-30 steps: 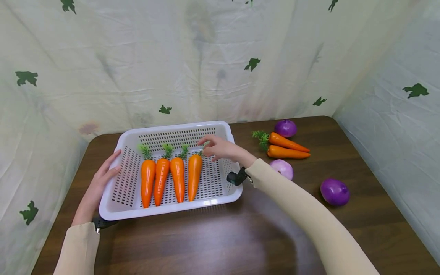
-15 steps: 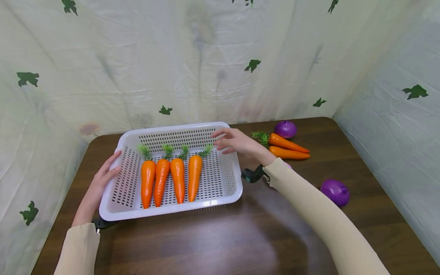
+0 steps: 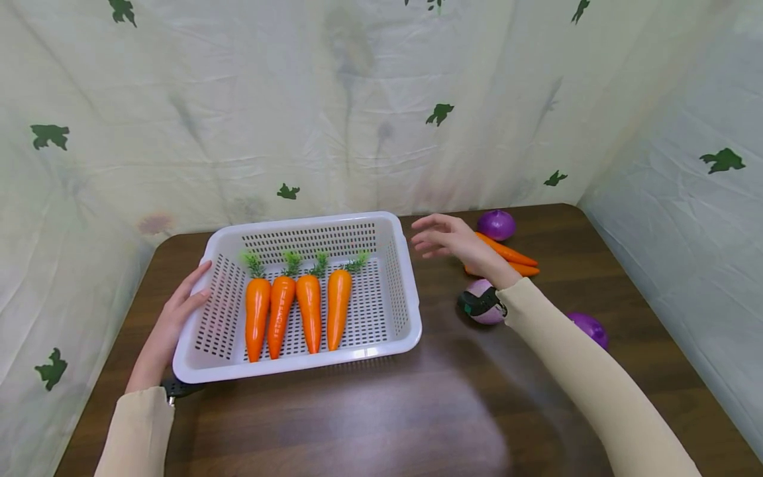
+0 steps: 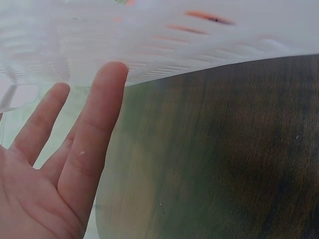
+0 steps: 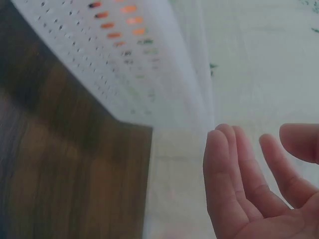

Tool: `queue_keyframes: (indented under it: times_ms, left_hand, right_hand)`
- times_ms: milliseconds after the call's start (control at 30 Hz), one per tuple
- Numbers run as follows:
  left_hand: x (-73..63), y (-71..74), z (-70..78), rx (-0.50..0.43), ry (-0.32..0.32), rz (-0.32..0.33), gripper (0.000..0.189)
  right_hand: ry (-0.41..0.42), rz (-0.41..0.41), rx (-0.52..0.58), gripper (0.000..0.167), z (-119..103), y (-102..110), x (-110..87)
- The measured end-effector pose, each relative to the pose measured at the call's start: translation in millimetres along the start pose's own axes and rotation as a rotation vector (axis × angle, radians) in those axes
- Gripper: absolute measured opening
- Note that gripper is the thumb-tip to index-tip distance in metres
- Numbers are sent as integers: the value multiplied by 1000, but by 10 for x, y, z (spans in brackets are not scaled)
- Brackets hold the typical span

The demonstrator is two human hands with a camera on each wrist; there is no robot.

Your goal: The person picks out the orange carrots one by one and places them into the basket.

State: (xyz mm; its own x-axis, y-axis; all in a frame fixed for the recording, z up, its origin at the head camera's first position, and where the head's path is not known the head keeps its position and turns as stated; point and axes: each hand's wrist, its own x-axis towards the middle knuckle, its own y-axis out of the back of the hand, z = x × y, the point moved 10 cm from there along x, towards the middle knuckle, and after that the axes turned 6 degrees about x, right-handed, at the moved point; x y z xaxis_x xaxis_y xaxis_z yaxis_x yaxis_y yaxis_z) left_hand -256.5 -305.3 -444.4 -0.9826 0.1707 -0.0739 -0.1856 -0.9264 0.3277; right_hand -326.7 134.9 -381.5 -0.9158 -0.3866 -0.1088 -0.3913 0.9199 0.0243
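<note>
A white perforated plastic basket [image 3: 401,334] stands on the table with several orange carrots [image 3: 308,311] in a row inside, leafy tops towards the back. My left hand [image 3: 169,324] rests against the basket's left side with its fingers extended; in the left wrist view the fingers [image 4: 94,124] lie along the outer wall. Just beyond the basket's right rim hovers my right hand [image 3: 459,245], holding nothing, fingers loosely bent and apart. Behind and beside it lie two more carrots [image 3: 515,255], their tops hidden by the hand.
A purple onion [image 3: 497,225] sits by the back edge of the dark wooden table [image 3: 334,424]. The right wrist partly covers a paler onion [image 3: 490,318], and the sleeve partly covers another purple onion [image 3: 591,329]. Pale curtains [image 3: 238,119] hang behind.
My right hand has moved to the right, from above the rightmost carrot's top inside the basket to outside the rim. The left hand and the basket have stayed put.
</note>
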Motion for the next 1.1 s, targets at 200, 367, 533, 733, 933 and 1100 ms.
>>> queue_keyframes:
  times_ms: [200,367,533,733,933,1100]
  left_hand:
    - [1,2,-8,8,-2,3,55]
    - [1,-3,-3,5,-8,-1,54]
    - [2,-4,-5,0,-7,-1,54]
    - [5,-8,-14,-15,-6,0,54]
    - [3,-6,-19,-12,-5,3,54]
    - [2,-5,-21,-9,2,5,55]
  right_hand:
    - [-11,31,0,34,113,287,-110]
    - [-29,72,2,35,218,530,-195]
    - [-24,97,24,38,323,742,-245]
    - [-2,118,9,35,413,947,-320]
    - [-7,131,-66,41,499,1108,-372]
    - [-28,149,-114,40,571,1211,-399]
